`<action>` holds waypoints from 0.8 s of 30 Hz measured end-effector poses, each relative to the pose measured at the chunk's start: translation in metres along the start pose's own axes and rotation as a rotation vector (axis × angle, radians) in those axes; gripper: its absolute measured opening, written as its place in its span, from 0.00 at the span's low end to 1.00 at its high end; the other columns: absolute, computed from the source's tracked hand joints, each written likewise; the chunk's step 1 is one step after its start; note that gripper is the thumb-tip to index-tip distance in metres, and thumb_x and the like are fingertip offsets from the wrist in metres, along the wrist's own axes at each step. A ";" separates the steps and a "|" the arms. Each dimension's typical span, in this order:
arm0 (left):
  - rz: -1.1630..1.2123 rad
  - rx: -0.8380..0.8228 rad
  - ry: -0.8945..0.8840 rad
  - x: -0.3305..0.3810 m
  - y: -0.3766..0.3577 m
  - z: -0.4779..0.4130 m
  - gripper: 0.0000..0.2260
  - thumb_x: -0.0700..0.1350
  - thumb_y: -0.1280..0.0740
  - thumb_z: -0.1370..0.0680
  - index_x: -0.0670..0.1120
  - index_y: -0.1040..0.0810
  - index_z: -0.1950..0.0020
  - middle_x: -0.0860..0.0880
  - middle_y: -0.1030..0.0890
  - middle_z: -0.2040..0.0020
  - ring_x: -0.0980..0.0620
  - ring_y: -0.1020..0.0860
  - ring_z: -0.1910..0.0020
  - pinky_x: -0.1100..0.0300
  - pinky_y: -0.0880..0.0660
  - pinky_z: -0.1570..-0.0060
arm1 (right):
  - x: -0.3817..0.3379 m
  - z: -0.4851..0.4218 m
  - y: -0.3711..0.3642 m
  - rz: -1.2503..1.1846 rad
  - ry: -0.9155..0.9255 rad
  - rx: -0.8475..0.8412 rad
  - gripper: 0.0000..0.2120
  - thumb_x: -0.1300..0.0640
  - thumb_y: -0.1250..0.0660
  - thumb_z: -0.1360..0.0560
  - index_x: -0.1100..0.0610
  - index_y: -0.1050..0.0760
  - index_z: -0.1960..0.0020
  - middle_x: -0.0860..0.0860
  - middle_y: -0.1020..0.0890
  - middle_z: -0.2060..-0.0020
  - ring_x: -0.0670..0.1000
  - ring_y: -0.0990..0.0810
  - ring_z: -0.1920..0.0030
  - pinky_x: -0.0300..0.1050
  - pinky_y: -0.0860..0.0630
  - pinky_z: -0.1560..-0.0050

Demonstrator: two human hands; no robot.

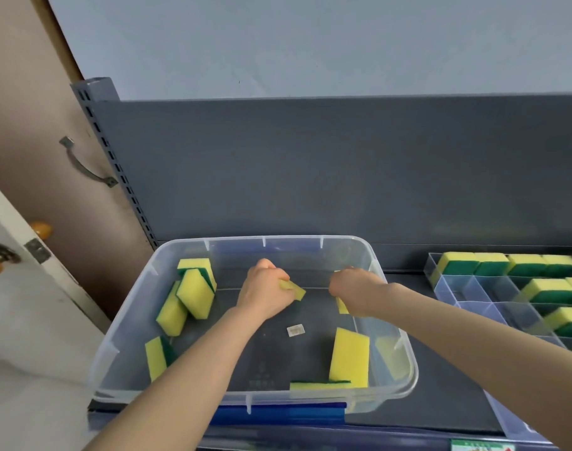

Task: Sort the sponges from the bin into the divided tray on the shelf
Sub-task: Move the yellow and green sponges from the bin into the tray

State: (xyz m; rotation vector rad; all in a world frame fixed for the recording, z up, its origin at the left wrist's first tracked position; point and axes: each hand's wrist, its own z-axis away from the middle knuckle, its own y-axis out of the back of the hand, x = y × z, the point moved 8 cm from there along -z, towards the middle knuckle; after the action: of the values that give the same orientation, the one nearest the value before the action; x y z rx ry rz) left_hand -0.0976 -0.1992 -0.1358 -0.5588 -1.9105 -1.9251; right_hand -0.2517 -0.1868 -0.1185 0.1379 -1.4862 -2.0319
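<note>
Left fingers (275, 275), right fingers (337, 287) each grip 1 sponge (295, 290).

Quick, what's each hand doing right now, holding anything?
Left hand: closed, gripping a sponge over the bin.
Right hand: closed, gripping a second sponge.

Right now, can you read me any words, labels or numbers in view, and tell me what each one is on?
Nothing here is legible.
The white sticker on the floor of the bin: print too small to read.
The moulded marks on that floor: too faint to read.
The green label at the view's bottom right: cut off and blurred.
</note>
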 end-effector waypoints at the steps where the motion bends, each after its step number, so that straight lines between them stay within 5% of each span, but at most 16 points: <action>1: -0.015 -0.001 -0.004 0.000 0.001 0.000 0.13 0.50 0.31 0.31 0.51 0.18 0.47 0.53 0.31 0.47 0.52 0.30 0.46 0.63 0.33 0.53 | 0.001 0.000 0.002 -0.025 0.002 0.008 0.13 0.69 0.40 0.28 0.61 0.25 0.45 0.57 0.23 0.46 0.59 0.25 0.45 0.46 0.28 0.58; 6: -0.200 -0.094 0.022 0.004 0.001 0.001 0.22 0.40 0.27 0.32 0.49 0.22 0.39 0.49 0.32 0.41 0.47 0.32 0.41 0.54 0.27 0.45 | 0.011 0.002 0.022 -0.227 -0.029 0.110 0.20 0.68 0.39 0.29 0.55 0.25 0.40 0.53 0.23 0.43 0.58 0.25 0.42 0.50 0.24 0.46; 13: -0.322 -0.028 0.019 0.013 0.035 -0.002 0.23 0.30 0.35 0.30 0.46 0.24 0.37 0.49 0.32 0.36 0.46 0.30 0.39 0.54 0.27 0.43 | 0.039 0.020 0.060 -0.523 -0.041 0.375 0.14 0.59 0.36 0.30 0.47 0.25 0.46 0.47 0.20 0.51 0.54 0.23 0.50 0.47 0.23 0.54; 19: -0.241 0.119 -0.088 0.052 0.092 -0.009 0.13 0.43 0.29 0.27 0.50 0.21 0.44 0.51 0.25 0.46 0.47 0.25 0.47 0.58 0.32 0.56 | 0.077 0.040 0.085 -0.724 -0.062 0.531 0.13 0.55 0.31 0.31 0.49 0.24 0.46 0.46 0.20 0.56 0.52 0.23 0.54 0.44 0.27 0.57; 24: -0.209 0.227 -0.169 0.094 0.121 -0.009 0.12 0.45 0.30 0.26 0.48 0.25 0.44 0.50 0.24 0.48 0.46 0.26 0.50 0.56 0.32 0.57 | 0.108 0.058 0.099 -0.770 -0.072 0.625 0.11 0.57 0.30 0.31 0.52 0.22 0.49 0.45 0.21 0.61 0.50 0.24 0.59 0.44 0.27 0.59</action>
State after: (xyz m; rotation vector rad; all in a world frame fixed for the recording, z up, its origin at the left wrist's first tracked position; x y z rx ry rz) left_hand -0.1145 -0.2079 0.0163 -0.4833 -2.3396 -1.7946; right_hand -0.3230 -0.2135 0.0201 1.0326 -2.3198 -2.0150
